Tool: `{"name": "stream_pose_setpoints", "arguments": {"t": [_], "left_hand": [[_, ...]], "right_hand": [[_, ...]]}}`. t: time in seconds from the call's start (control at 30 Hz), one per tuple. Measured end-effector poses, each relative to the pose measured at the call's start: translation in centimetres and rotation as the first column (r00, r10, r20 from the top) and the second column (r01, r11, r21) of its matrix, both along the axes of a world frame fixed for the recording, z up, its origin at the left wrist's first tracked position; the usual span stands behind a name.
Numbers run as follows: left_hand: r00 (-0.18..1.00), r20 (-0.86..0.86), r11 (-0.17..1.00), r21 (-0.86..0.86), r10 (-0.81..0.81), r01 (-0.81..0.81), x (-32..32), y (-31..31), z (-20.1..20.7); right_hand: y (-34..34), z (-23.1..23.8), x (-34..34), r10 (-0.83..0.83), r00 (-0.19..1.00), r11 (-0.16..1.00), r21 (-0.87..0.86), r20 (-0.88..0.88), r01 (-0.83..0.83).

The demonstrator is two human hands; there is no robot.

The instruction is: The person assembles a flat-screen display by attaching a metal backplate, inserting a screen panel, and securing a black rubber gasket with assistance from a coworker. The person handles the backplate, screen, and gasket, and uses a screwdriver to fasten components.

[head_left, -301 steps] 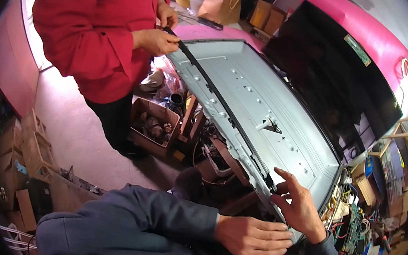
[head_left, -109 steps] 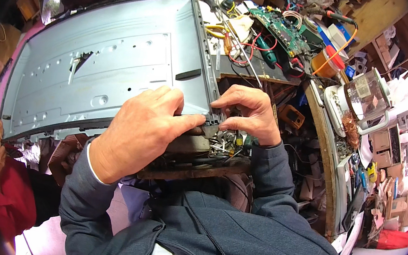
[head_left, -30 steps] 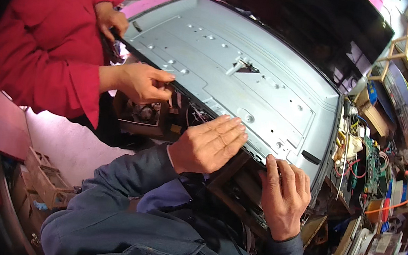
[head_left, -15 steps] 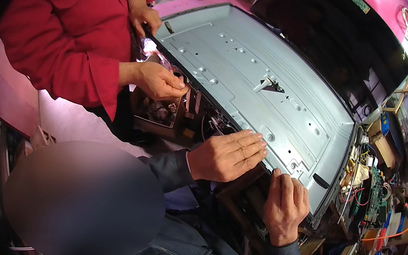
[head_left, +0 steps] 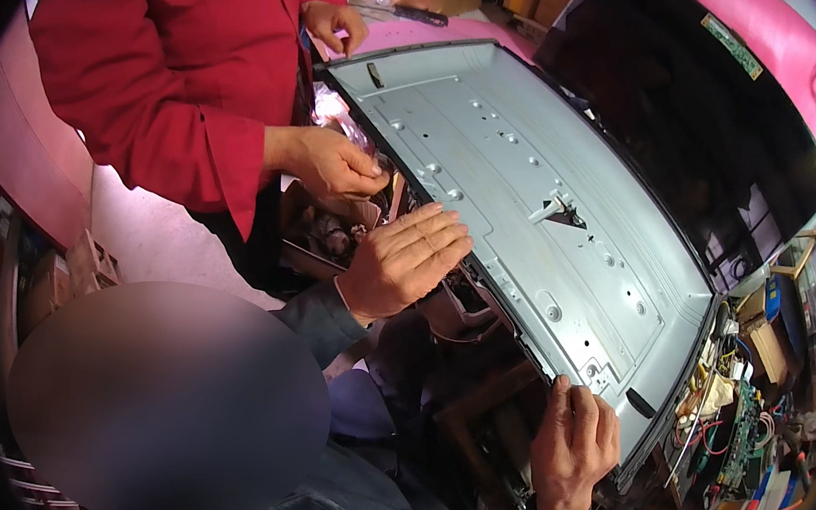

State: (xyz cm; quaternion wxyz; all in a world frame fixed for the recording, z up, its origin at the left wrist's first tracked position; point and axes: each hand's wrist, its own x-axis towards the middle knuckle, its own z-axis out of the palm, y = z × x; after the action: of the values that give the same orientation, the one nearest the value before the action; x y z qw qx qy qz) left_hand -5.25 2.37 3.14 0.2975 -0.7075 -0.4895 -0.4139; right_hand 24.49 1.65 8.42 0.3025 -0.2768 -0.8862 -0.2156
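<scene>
A large grey metal TV back panel with a black rim lies in front of me, slanting from far left to near right. My left hand rests on its near rim, fingers stretched out and held together. Farther right along that rim, my right hand has its fingers bent and pinched on the edge near the corner. A co-worker in red sleeves stands at the left end. One of their hands is closed by the near rim, just beyond my left hand; their other hand is at the far left corner.
Behind the panel leans a dark glossy screen with a green circuit strip on its top edge. Cables, circuit boards and tools crowd the right side. A box of parts sits below the near rim at left.
My left hand has slid left along the rim, closer to the co-worker's hand. My right hand stays on the edge near the corner. The co-worker's far hand has lifted slightly. The view has shifted a little.
</scene>
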Motion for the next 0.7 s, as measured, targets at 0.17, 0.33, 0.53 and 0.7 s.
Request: {"name": "stream_pose_setpoints", "arguments": {"t": [0.17,0.33,0.53,0.7], "left_hand": [[1.000,0.012,1.000,0.014,0.017,-0.018,-0.1,0.1,-0.6],[0.985,0.133,0.993,0.043,0.108,-0.114,0.1,-0.4,-1.5],[-0.065,0.996,0.964,0.079,-0.065,0.254,-2.1,0.9,-3.8],[-0.408,0.913,0.881,0.184,0.011,0.435,-5.4,2.9,-0.9]], "right_hand": [[-0.1,0.2,0.0,-0.038,0.999,0.998,-0.052,-0.005,0.037],[-0.2,-0.2,0.2,-0.083,0.995,0.995,-0.056,0.063,0.087],[-0.2,-0.1,0.0,-0.058,0.997,0.997,-0.046,0.055,0.060],[-0.2,0.0,0.2,-0.035,0.998,0.998,-0.041,0.056,0.038]]}}
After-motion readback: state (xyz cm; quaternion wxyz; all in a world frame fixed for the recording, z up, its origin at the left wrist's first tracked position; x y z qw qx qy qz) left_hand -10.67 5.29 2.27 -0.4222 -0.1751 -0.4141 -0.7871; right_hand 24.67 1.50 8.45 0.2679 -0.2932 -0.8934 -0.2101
